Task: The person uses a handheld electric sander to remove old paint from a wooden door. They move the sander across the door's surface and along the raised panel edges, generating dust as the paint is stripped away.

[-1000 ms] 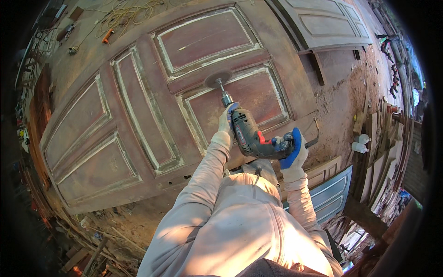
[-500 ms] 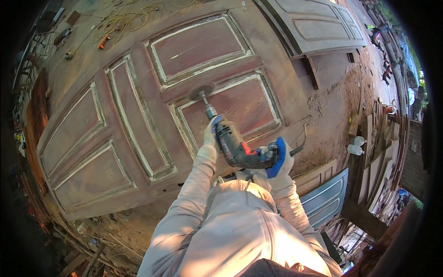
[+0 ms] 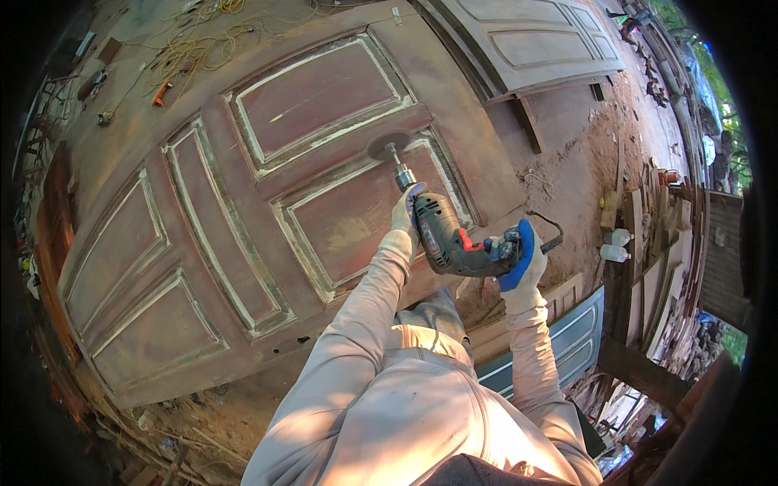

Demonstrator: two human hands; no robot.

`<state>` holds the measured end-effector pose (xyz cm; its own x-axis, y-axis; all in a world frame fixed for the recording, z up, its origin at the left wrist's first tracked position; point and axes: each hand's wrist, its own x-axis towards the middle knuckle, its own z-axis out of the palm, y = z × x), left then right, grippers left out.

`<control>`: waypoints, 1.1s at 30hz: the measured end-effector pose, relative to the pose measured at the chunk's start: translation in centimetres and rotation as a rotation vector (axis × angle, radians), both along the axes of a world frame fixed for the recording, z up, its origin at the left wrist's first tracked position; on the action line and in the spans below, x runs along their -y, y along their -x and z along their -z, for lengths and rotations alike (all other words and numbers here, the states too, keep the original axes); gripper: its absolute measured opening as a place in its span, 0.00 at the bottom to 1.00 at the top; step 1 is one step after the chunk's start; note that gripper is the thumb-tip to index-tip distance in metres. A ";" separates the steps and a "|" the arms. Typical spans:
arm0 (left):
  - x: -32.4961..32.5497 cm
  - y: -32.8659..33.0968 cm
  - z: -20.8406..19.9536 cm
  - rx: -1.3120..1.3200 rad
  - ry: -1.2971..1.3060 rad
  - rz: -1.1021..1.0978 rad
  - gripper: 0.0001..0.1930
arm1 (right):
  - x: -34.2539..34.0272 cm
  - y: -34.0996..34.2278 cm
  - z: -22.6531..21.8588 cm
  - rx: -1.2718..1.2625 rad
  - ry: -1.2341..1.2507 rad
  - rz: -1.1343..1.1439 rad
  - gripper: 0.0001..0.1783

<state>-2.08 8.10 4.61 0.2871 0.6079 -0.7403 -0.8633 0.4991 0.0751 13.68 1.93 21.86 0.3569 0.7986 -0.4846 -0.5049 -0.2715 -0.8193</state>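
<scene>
With both gloved hands I hold a dark grey power drill (image 3: 440, 233) with a red switch, tilted over a large brown panelled wooden door (image 3: 348, 231). My left hand (image 3: 405, 220) is closed round its front, just behind the metal chuck. At the rear, my right hand (image 3: 525, 263) in a blue and white glove wraps the handle; its finger on the trigger cannot be made out. A round sanding disc (image 3: 387, 147), blurred, sits on the drill's shaft at the upper edge of the door's right-hand panel. Pale sanded lines run along the panel mouldings.
A grey panelled door (image 3: 543, 40) lies on supports at the far right. Yellow cord (image 3: 198, 55) and an orange tool (image 3: 162, 92) lie on the ground at the far left. A blue door (image 3: 567, 344), white bottles (image 3: 616, 253) and stacked planks (image 3: 648, 267) are on the right.
Both hands and the drill have moved right. The disc has shifted right along the moulding at the top of the right-hand panel. The grip of both hands stays the same.
</scene>
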 end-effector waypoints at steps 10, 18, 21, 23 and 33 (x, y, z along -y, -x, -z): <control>2.6 3.2 -0.4 -0.052 0.074 -0.086 0.10 | 0.5 1.8 0.0 -0.088 -0.019 -0.062 0.14; -0.5 -0.3 -0.6 -0.009 0.030 -0.007 0.10 | -1.6 -0.9 -0.3 -0.028 -0.031 -0.089 0.17; -2.2 -2.5 -0.7 0.032 0.020 0.004 0.09 | -2.8 -2.3 -0.6 0.009 -0.037 -0.057 0.17; -3.3 -3.5 -0.3 0.015 0.000 0.060 0.09 | -3.3 -2.8 -0.7 0.029 -0.031 -0.024 0.17; -4.4 -5.3 1.3 -0.021 -0.079 0.081 0.11 | -3.8 -4.3 0.0 -0.021 -0.071 0.000 0.17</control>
<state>3.22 12.55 3.30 0.3224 0.6401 -0.6974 -0.8181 0.5590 0.1349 17.98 5.74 21.89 0.3475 0.8313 -0.4338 -0.5224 -0.2125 -0.8258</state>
